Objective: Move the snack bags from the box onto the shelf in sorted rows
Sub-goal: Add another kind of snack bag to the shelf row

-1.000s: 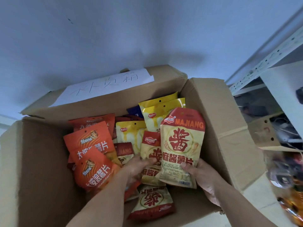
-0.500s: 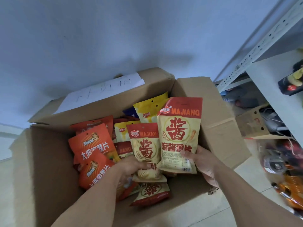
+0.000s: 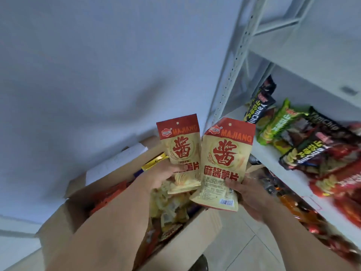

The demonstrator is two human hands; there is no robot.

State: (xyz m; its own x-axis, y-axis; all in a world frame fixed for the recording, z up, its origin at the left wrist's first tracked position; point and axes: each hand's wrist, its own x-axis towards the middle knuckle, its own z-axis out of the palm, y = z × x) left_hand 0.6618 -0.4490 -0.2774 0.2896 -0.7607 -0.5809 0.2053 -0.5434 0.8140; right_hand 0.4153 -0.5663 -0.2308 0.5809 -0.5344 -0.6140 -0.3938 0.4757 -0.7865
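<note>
My left hand [image 3: 164, 176] grips a beige and red MAJIANG snack bag [image 3: 180, 145] by its lower part, upright above the cardboard box [image 3: 197, 231]. My right hand [image 3: 247, 194] grips a second, larger-looking MAJIANG bag [image 3: 224, 159] at its bottom right corner, beside the first. Both bags hang in the air between the box and the white shelf [image 3: 273, 159]. The box below holds several more bags, orange and yellow ones, partly hidden by my left forearm.
On the shelf board lie black YamChip bags [image 3: 257, 108], green bags [image 3: 279, 122] and red bags [image 3: 340, 182] in rough rows. A perforated white upright [image 3: 232, 73] stands at the shelf's left corner. More goods sit on the lower level [image 3: 293, 204]. A white paper label [image 3: 117, 163] lies on the box flap.
Both hands have lifted their MAJIANG bags up out of the box. My view has swung right and up, bringing the stocked shelf into sight.
</note>
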